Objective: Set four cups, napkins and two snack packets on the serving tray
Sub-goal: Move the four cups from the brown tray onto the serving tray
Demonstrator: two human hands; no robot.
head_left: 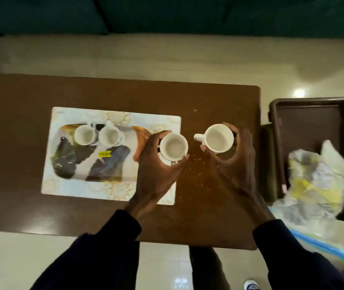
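A white patterned serving tray (112,191) lies on the brown table. Two white cups (84,134) (110,135) stand side by side at its far edge. In front of them lie two dark snack packets (65,158) (109,164). My left hand (156,170) is shut around a third white cup (173,146) over the tray's right edge. My right hand (231,164) grips a fourth white cup (219,138) above the bare table, its handle pointing left. I see no napkins on the tray.
The brown table (208,206) ends just right of my right hand. Beyond it sits a dark brown bin (313,114) holding crumpled white and yellow plastic bags (317,181). Small crumbs dot the table between the hands.
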